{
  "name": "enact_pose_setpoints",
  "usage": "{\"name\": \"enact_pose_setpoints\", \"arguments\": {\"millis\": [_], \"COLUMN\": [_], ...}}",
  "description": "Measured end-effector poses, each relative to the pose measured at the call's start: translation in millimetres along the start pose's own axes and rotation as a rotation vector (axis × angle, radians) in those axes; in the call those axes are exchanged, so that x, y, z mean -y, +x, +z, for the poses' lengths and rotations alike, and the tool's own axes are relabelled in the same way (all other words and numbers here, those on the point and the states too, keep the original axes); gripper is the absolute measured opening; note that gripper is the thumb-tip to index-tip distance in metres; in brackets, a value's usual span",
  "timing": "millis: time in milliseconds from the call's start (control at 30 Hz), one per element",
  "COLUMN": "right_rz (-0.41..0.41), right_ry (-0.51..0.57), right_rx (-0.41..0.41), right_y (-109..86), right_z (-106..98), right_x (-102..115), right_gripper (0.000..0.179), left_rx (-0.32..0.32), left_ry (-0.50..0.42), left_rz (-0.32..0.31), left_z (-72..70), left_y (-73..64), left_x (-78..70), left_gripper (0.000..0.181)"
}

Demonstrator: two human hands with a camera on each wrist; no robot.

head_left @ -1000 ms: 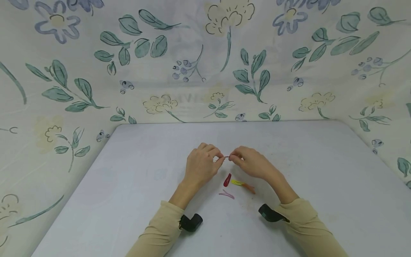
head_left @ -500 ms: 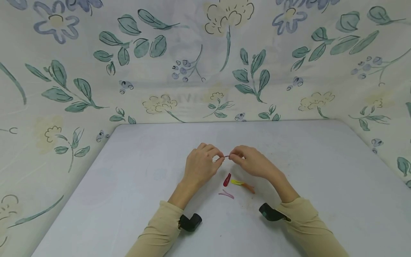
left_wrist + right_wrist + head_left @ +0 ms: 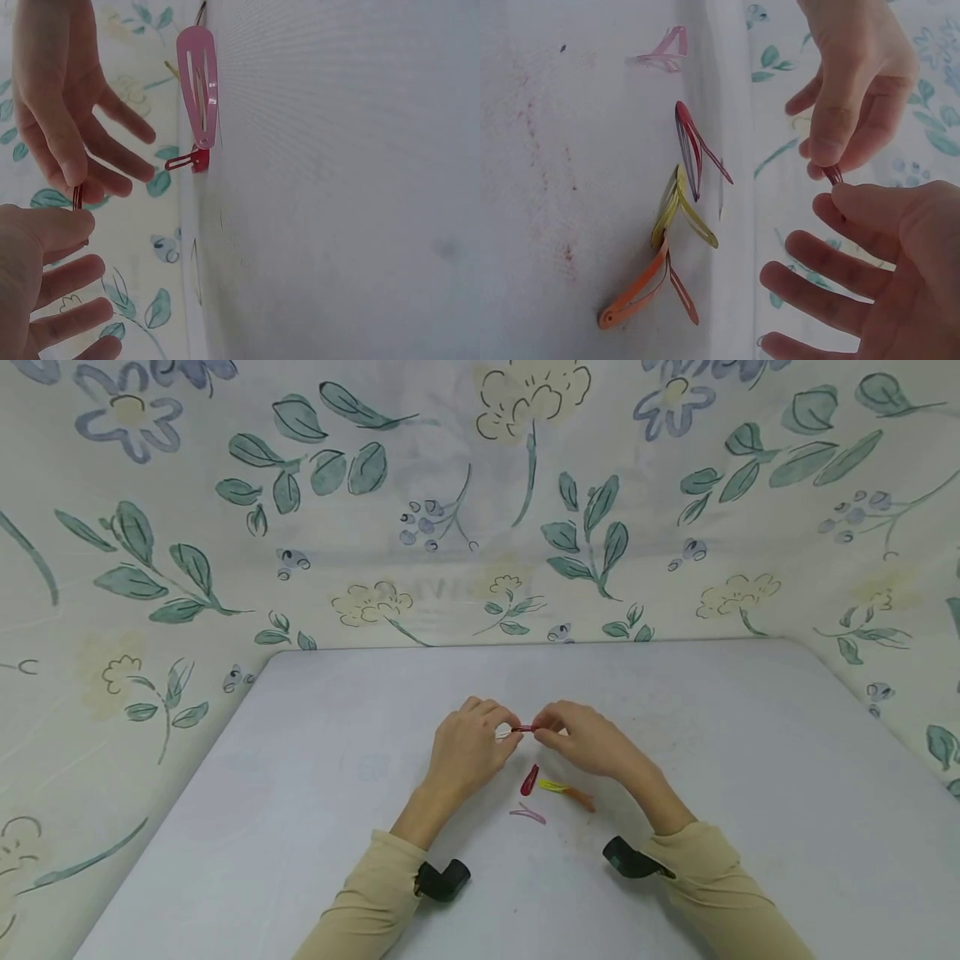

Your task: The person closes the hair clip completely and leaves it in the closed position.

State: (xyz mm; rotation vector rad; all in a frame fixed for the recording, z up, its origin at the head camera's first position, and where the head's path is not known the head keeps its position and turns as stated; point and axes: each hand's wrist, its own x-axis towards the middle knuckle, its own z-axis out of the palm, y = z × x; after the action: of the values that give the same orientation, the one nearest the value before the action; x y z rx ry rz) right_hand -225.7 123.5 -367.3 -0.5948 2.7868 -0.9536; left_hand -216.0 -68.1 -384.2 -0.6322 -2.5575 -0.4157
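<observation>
Between both hands, above the table, is a small dark red snap hair clip [image 3: 525, 728]. My left hand [image 3: 468, 747] pinches one end between thumb and index finger, its other fingers spread in the left wrist view. The opposite end is pinched by my right hand [image 3: 588, 739]. Fingertips hide much of this clip. Nearer me lie a red hair clip [image 3: 529, 781], a yellow hair clip [image 3: 553, 787], an orange hair clip [image 3: 581, 799] and a pink hair clip [image 3: 528, 813]. These stand snapped open, arms apart, in the right wrist view [image 3: 686, 214].
A white table [image 3: 337, 735] spreads around the hands. Behind it and at its sides hangs a floral cloth [image 3: 442, 602]. Dark cameras [image 3: 446, 881] sit at both wrists, low over the tabletop. Yellow and orange clips touch or nearly touch.
The held clip has turned between the fingertips: a thin edge showed before, and a wider red part shows now. Both hands stay nearly in place. The clips on the table have not moved.
</observation>
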Motion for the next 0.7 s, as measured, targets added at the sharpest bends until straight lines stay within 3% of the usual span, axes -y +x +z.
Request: {"name": "enact_pose_setpoints", "arguments": {"millis": [333, 700], "right_rz": [-0.026, -0.063], "right_ry": [-0.101, -0.193], "right_rx": [-0.047, -0.154], "right_y": [0.7, 3.5], "right_z": [2.1, 3.7], "right_x": [0.0, -4.5], "right_gripper": [0.018, 0.019], "left_rx": [0.049, 0.1], "left_ry": [0.003, -0.002], "left_rz": [-0.003, -0.055], "left_z": [-1.3, 0.2], "left_y": [0.9, 8.6], "left_x": [1.1, -0.1], "left_gripper": [0.015, 0.015]}}
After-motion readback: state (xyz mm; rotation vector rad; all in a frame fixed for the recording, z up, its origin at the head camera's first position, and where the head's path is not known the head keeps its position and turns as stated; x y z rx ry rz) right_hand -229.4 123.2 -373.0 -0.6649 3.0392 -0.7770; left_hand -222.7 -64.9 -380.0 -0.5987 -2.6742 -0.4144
